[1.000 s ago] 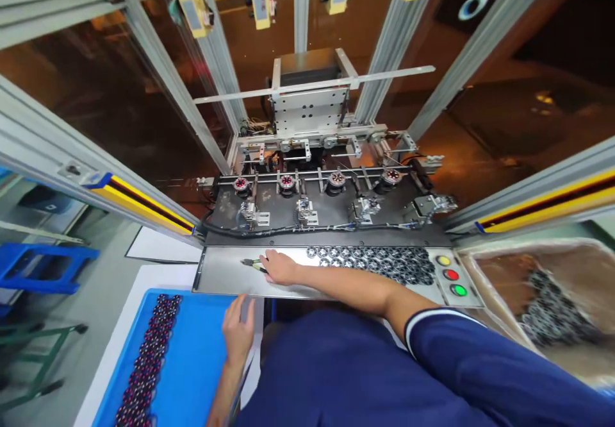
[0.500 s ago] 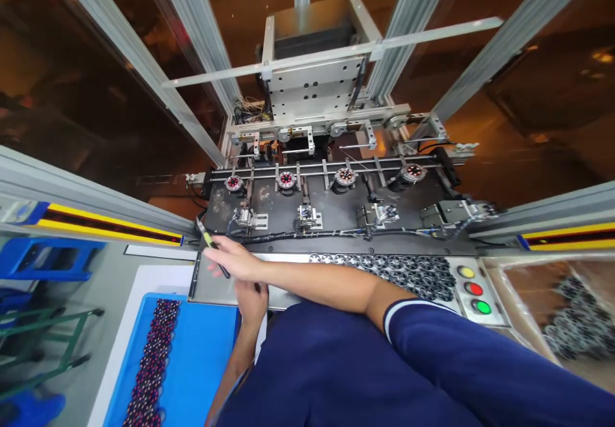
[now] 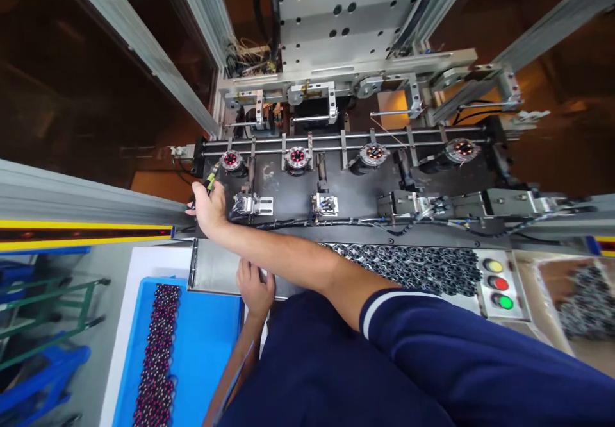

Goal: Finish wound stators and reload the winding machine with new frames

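Note:
My right hand (image 3: 209,209) reaches across to the left side of the machine. It is closed round a slim, pen-like tool (image 3: 210,181) with a dark handle, a yellow-green section and a narrow tip. The tip points at the leftmost round part (image 3: 232,160), red and black inside a metal fixture; whether they touch I cannot tell. Nearer my body, my left hand (image 3: 255,288) lies on the front edge of the silver plate (image 3: 216,268), fingers apart, with nothing visible in it.
More fixtures hold round parts (image 3: 297,156) along the black machine bed (image 3: 283,186). Several black rings (image 3: 408,267) cover the plate's right side, beside yellow, red and green buttons (image 3: 501,283). A blue tray (image 3: 206,337) with rows of parts stands left; a lined box (image 3: 545,286) stands right.
My right hand has moved forward with the tool, from above the silver plate to the leftmost fixture. My left hand stays at the plate's edge. The view has shifted closer to the machine.

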Action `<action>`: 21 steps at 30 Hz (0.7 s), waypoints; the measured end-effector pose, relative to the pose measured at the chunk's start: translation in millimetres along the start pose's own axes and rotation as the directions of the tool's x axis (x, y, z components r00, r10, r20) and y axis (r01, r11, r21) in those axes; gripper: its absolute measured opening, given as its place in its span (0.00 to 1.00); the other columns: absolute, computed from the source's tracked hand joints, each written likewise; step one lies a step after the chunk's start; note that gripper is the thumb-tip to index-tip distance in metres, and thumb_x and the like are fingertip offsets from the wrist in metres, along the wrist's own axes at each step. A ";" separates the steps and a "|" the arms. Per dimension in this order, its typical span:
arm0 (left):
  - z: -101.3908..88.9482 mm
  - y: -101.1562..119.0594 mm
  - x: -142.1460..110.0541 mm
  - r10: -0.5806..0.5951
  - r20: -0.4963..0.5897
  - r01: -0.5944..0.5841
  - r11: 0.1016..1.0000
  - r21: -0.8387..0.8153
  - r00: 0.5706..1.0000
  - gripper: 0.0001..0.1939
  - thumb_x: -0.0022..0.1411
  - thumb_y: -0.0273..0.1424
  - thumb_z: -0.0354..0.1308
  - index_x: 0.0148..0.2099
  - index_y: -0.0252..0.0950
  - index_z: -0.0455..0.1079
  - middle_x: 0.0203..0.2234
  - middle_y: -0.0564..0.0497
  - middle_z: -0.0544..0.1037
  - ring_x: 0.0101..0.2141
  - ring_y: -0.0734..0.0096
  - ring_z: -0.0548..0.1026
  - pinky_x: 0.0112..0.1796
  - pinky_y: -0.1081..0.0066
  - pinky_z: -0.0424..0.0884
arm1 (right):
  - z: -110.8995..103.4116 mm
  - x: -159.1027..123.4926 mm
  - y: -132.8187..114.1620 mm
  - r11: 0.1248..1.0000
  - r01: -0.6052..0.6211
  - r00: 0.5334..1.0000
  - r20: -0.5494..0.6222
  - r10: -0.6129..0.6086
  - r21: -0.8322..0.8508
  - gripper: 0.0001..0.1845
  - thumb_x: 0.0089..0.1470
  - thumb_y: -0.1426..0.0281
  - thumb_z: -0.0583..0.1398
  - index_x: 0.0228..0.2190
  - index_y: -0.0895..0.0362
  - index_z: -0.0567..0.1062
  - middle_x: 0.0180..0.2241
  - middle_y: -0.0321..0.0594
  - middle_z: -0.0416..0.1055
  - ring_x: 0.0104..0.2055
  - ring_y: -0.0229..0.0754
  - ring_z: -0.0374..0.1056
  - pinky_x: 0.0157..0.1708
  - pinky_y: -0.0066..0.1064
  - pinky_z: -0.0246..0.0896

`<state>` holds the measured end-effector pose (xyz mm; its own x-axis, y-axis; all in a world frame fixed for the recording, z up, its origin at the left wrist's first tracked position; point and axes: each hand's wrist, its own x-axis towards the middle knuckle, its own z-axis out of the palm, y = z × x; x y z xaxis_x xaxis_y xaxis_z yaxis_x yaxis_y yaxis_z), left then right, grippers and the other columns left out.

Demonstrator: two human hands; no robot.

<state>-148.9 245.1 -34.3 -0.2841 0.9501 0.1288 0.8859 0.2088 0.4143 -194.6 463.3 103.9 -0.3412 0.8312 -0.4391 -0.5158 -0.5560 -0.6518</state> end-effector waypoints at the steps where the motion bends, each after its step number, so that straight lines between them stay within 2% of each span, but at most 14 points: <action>1: -0.3 -0.3 -0.3 0.000 0.004 0.000 1.000 0.002 1.000 0.19 0.61 0.33 0.55 0.53 0.34 0.70 0.56 0.32 0.71 0.61 0.42 0.66 0.56 0.45 0.64 | -0.4 -1.0 0.6 1.000 0.003 0.998 -0.061 -0.003 0.007 0.14 0.65 0.62 0.57 0.47 0.51 0.60 0.33 0.31 0.60 0.24 0.29 0.61 0.20 0.19 0.65; 3: -1.1 -0.7 -1.0 -0.002 0.015 0.002 1.000 0.004 1.000 0.19 0.61 0.33 0.55 0.53 0.33 0.70 0.55 0.31 0.72 0.61 0.41 0.66 0.56 0.45 0.64 | -0.5 -3.3 0.5 1.000 0.008 0.989 -0.151 -0.006 0.015 0.13 0.63 0.64 0.60 0.44 0.52 0.61 0.33 0.31 0.60 0.25 0.30 0.63 0.19 0.20 0.67; 5: -1.9 -0.8 -1.5 -0.004 0.029 0.004 1.000 0.004 1.000 0.19 0.61 0.32 0.55 0.53 0.33 0.70 0.55 0.31 0.72 0.61 0.42 0.65 0.56 0.45 0.64 | -0.4 -4.8 -0.7 1.000 0.010 0.984 -0.177 -0.006 0.018 0.12 0.62 0.66 0.61 0.42 0.53 0.62 0.32 0.31 0.61 0.25 0.31 0.64 0.19 0.22 0.68; 8: -2.9 -0.6 -1.8 -0.011 0.044 0.011 1.000 0.007 0.999 0.20 0.61 0.32 0.55 0.54 0.32 0.69 0.56 0.31 0.71 0.62 0.42 0.65 0.57 0.45 0.64 | -0.8 -5.9 -3.5 1.000 0.001 0.981 -0.194 0.002 0.018 0.10 0.62 0.67 0.61 0.41 0.54 0.64 0.29 0.31 0.61 0.24 0.33 0.64 0.19 0.24 0.69; 16: -3.9 1.2 -1.3 -0.024 0.057 0.023 0.999 0.024 0.998 0.20 0.61 0.32 0.55 0.54 0.31 0.70 0.57 0.31 0.70 0.62 0.43 0.64 0.57 0.46 0.63 | -2.9 -6.7 -7.6 1.000 0.010 0.978 -0.210 -0.004 0.029 0.08 0.61 0.69 0.60 0.39 0.55 0.64 0.28 0.30 0.60 0.24 0.31 0.64 0.16 0.18 0.65; 21: -1.1 -1.2 -2.6 -0.033 0.061 0.031 0.999 0.024 0.998 0.20 0.62 0.32 0.56 0.54 0.29 0.70 0.57 0.29 0.70 0.63 0.42 0.63 0.59 0.45 0.63 | -1.9 -8.1 -9.6 1.000 -0.009 0.979 -0.204 0.003 -0.028 0.06 0.64 0.71 0.56 0.43 0.55 0.64 0.25 0.28 0.59 0.21 0.30 0.62 0.16 0.17 0.65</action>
<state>-149.6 242.2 -34.1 -0.2899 0.9552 0.0597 0.8850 0.2438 0.3966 -185.3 461.9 112.6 -0.1751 0.8111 -0.5582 -0.4908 -0.5633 -0.6647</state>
